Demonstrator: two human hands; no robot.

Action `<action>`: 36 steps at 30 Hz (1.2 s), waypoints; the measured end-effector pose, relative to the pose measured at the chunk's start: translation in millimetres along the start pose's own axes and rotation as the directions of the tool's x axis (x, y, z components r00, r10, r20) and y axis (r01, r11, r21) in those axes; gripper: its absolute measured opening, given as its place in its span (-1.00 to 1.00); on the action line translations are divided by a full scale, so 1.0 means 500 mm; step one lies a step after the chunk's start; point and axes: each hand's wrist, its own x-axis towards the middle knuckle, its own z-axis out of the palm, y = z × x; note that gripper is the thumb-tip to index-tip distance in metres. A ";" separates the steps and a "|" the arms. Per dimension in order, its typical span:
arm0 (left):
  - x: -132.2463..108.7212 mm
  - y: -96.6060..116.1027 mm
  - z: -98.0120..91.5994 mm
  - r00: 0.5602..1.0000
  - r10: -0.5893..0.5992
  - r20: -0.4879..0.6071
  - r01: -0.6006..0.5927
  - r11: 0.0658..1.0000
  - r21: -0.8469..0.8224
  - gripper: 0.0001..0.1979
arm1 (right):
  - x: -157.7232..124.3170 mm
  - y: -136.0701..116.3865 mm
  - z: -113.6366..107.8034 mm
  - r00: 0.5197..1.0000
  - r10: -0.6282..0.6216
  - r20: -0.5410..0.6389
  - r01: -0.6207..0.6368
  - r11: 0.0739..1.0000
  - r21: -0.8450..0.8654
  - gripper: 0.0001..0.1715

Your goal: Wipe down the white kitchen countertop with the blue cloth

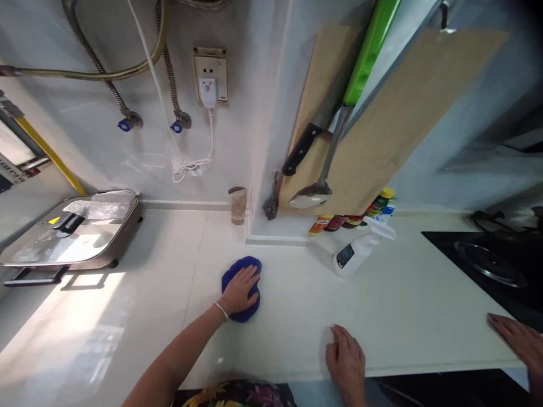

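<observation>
My left hand (240, 289) lies flat with its fingers spread on a blue cloth (241, 314), pressing it against the white countertop (280, 316). A bracelet circles the left wrist. Near the counter's front edge, my right hand (347, 359) rests with its fingers loosely curled; what they may hold, if anything, is hidden. Beyond it, a white spray bottle (355, 253) stands on the counter to the right of the cloth.
An electric pan (99, 243) sits at the far left. A glass jar (238, 206) stands by the wall corner. Knife (302, 148), ladle (316, 189) and boards hang above several bottles. Another person's hand (517, 336) is at the right, near the black cooktop (462, 254).
</observation>
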 end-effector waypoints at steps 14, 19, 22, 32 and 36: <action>0.290 0.012 0.087 0.981 0.167 0.097 -0.165 0.986 -0.026 -0.35 | 0.029 0.000 -0.012 0.989 0.142 -0.047 -0.144 0.989 -0.044 -0.66; 0.397 0.081 0.142 0.953 0.268 0.137 -0.258 0.962 -0.087 -0.34 | 0.035 -0.001 -0.019 0.988 0.153 -0.023 -0.154 0.986 -0.057 -0.68; 0.450 0.119 0.172 0.950 0.275 0.146 -0.263 0.960 -0.094 -0.36 | 0.036 -0.003 -0.023 0.986 0.168 0.013 -0.167 0.984 -0.062 -0.67; 0.531 0.189 0.228 0.972 0.203 0.116 -0.196 0.978 -0.071 -0.38 | 0.042 -0.008 -0.028 0.977 0.204 0.054 -0.201 0.978 -0.055 -0.65; 0.562 0.221 0.250 0.984 0.127 0.125 -0.123 0.992 -0.033 -0.37 | 0.046 -0.011 -0.030 0.978 0.204 0.042 -0.201 0.978 -0.050 -0.65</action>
